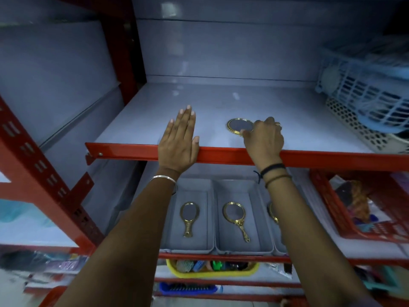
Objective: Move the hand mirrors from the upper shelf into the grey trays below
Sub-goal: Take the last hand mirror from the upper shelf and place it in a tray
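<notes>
Pick-up step: right hand point(263, 138) fingers curl around the last hand mirror point(239, 126) on the upper shelf point(221, 155) (left hand point(179, 138) spread flat beside); next, lift clear and lower it into a grey tray point(272, 249) beneath that shelf.

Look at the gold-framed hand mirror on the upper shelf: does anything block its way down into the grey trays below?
Partly. The shelf's red front rail lies between the gold-framed hand mirror, gripped by the right hand, and the grey trays; it must come forward over it. The right forearm overhangs the rightmost tray.
</notes>
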`<state>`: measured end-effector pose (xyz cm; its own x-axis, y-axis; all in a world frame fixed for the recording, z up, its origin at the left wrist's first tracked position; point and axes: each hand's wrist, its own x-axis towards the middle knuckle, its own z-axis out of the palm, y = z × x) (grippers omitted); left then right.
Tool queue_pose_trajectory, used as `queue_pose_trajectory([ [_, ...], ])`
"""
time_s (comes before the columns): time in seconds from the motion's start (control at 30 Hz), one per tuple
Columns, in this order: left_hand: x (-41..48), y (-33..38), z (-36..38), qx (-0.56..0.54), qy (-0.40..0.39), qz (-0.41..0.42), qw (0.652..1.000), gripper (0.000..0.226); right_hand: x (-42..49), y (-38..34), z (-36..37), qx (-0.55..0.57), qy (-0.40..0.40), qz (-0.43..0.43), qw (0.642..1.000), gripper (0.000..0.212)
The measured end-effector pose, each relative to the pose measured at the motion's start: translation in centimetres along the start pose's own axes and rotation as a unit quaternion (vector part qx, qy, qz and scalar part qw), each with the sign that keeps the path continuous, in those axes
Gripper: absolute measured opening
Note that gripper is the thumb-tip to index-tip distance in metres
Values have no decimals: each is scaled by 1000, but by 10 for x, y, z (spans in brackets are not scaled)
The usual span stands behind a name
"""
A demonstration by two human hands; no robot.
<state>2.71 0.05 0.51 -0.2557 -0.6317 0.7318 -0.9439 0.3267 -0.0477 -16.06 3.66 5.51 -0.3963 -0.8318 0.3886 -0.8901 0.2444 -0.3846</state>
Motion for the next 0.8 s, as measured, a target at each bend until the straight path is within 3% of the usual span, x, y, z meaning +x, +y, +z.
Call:
queue_pose_trajectory([
  [0.1, 1, 0, -1, 1, -10, 0, 1000, 60, 14, -9, 7, -34, -96, 51, 994, 39],
  [0.27, 0, 0, -1, -2, -14, -4, 1000, 60, 24, -19, 5, -49, -127, 57, 989, 41],
  [0.4, 1, 1, -2, -1, -11, -6, 1000, 60, 38, 0, 3, 73, -170, 97, 978, 36],
  [0.47, 1, 1, -1, -4, -9, -8, 1000, 60, 46, 13, 1, 226, -180, 126, 949, 17],
  [0.6, 0, 1, 0, -3, -6, -12, 1000, 60, 35, 28, -20, 466, -164, 106, 863, 26],
  [0.7, 0, 1, -1, -1, 3, -10, 1000, 59, -4, 42, -40, 550, -203, 70, 807, 12],
  [0.8, -2, 2, -1, -5, 7, -9, 1000, 59, -49, 70, -32, 563, -268, 59, 780, 16],
])
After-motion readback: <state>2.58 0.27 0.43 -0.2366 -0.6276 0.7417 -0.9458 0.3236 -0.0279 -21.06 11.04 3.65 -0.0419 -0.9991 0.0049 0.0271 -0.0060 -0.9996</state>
